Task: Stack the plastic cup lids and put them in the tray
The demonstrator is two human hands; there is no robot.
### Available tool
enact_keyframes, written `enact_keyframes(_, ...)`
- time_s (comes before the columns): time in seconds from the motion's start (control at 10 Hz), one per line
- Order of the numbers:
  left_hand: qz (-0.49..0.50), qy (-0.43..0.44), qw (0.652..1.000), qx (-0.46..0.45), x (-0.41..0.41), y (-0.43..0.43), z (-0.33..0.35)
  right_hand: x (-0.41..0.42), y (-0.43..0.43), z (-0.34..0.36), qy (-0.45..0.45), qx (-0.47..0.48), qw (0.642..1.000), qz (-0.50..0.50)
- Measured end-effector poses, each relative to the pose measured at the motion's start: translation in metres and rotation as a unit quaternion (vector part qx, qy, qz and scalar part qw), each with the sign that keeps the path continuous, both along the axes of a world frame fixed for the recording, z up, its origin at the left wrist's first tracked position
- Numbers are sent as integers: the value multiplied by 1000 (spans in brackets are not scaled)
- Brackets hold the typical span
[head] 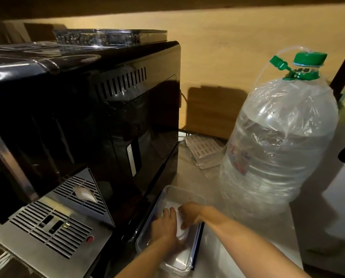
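A clear plastic tray point(187, 192) lies on the counter beside the coffee machine. Both of my hands reach down into it. A white stack of plastic cup lids point(180, 224) sits between them inside the tray. My left hand point(164, 226) presses the stack from the left, and my right hand point(189, 213) curls over its right side. Most of the stack is hidden by my fingers.
A large black coffee machine point(83, 117) with a steel drip grille point(53, 231) stands to the left of the tray. A big water bottle point(276, 141) with a green cap stands to the right. White perforated sheets point(204, 149) lie behind, against the wooden wall.
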State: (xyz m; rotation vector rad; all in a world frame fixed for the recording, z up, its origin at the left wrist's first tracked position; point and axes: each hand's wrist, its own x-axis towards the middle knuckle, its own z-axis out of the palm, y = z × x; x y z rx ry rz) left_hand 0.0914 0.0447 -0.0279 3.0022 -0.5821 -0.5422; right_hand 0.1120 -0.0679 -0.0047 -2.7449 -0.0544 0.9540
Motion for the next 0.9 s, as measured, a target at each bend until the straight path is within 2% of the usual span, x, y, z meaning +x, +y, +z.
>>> enact_keyframes(0.3,-3,-1,1000,0,3,-1,1,-12,-4,6,-43,8,999,-24)
enact_keyframes(0.5,-30,-15,999,-29,9,-4,14,-23,-17,36,-114,3,993,13)
enact_keyframes(0.6,-44,-48,994,-83,13,-5,32,-35,-30,66,-144,1,989,13)
enact_keyframes(0.8,-66,-163,970,-170,16,-18,92,-63,-67,129,-244,-96,965,6)
enact_keyframes(0.9,-70,-250,931,-256,17,-33,136,-86,-87,166,-298,-130,945,-37)
